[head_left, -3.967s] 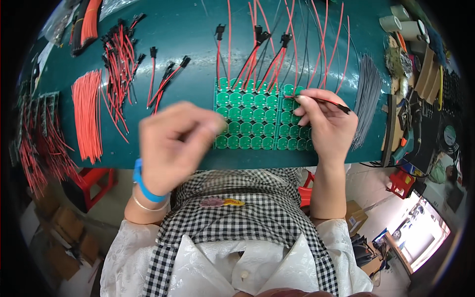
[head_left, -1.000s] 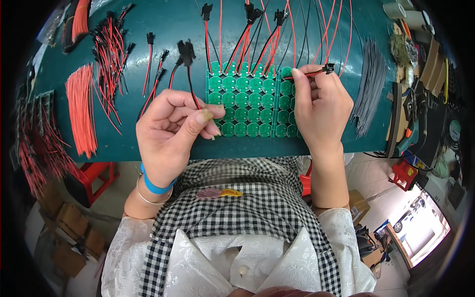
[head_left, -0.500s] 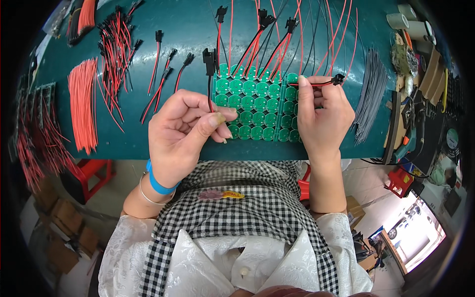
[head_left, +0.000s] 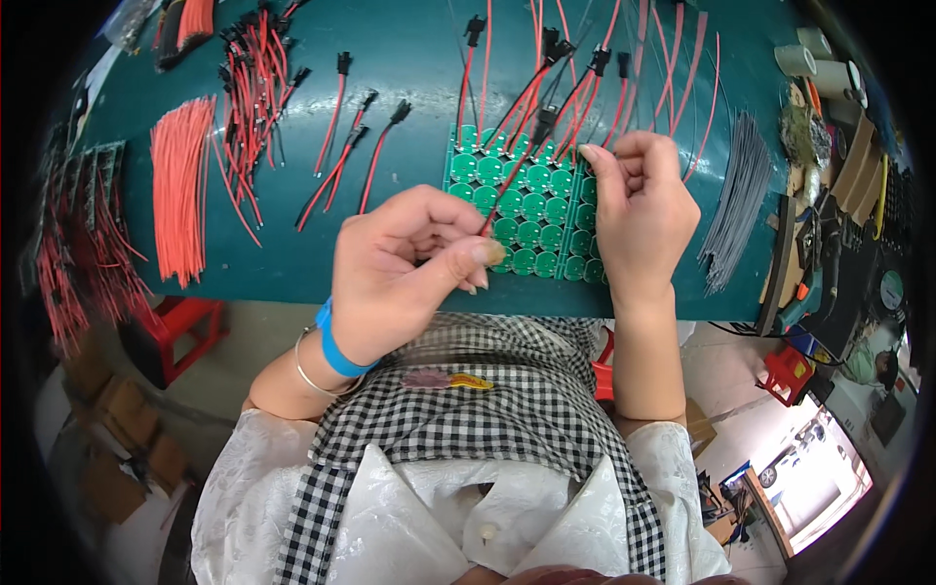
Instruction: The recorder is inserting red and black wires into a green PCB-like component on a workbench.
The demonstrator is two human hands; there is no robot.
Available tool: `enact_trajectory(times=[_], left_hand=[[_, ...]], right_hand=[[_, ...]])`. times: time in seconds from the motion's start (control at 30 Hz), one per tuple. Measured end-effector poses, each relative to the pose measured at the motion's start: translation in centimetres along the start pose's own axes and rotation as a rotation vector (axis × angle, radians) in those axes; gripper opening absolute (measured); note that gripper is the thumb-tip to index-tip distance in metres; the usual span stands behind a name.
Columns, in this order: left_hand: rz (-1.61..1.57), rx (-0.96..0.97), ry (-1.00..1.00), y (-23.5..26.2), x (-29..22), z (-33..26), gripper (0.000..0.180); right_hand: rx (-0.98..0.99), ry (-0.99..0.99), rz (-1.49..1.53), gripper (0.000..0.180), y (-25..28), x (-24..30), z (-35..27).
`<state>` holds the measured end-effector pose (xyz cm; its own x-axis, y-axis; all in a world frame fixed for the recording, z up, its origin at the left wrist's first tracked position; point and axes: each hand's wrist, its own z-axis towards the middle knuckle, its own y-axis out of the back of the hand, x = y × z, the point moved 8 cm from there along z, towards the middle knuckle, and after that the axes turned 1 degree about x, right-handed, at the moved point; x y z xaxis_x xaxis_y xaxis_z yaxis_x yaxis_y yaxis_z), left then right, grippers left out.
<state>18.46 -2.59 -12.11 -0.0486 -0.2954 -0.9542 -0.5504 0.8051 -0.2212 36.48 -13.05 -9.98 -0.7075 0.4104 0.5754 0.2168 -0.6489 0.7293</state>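
Observation:
My left hand pinches a two-wire connector lead, red and black, between thumb and forefinger. Its black plug slants up over a green circuit-board panel made of several rows of round boards. At the panel's upper right, my right hand has its thumb out and its other fingers loosely curled, with nothing seen in its grip. Just beyond that thumb lies another connector lead, its lower end partly hidden by the hand. More plugged leads spread from the panel's far edge.
On the green table lie a red wire bundle, a pile of connector leads, several single leads and a grey wire bundle. Spools and tools crowd the right. A red stool stands below the left edge.
The lead in my right hand has left its grip and now points away beyond the panel. My left hand has moved right over the panel, its lead tilting rightward.

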Motion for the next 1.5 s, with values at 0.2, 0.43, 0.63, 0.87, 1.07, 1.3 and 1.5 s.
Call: enact_trajectory(times=[0.2, 0.43, 0.63, 0.87, 1.07, 1.3, 1.5], left_hand=[[-0.118, 0.0, 0.074, -1.1, 0.7, -0.1, 0.011], [0.177, 0.135, -0.093, -3.3, -0.9, -0.1, 0.012], [0.976, -0.377, -0.378, 3.7, -5.8, 0.3, 0.019], [1.295, -0.382, -0.313, 7.9, -4.7, 0.4, 0.023], [1.152, -0.385, -0.206, 8.3, -3.8, 0.7, 0.02], [0.662, -0.504, -0.158, 10.6, -3.6, -0.2, 0.014], [0.316, -0.365, -0.201, 8.5, -3.8, -0.5, 0.007]], right_hand=[[0.081, -0.103, 0.358, 0.014, 1.6, 1.1, -1.1], [0.464, -0.321, 0.909, 0.005, 1.4, 2.4, -3.0], [0.154, -0.422, 0.505, 0.007, 2.1, -4.5, -2.4], [0.126, -0.39, 0.526, 0.007, 2.2, -5.0, -1.9], [0.108, -0.34, 0.54, 0.006, 2.0, -4.9, -2.0], [0.095, -0.296, 0.552, 0.008, 1.9, -4.7, -1.9], [0.088, -0.271, 0.513, 0.008, 2.1, -4.6, -1.8]])
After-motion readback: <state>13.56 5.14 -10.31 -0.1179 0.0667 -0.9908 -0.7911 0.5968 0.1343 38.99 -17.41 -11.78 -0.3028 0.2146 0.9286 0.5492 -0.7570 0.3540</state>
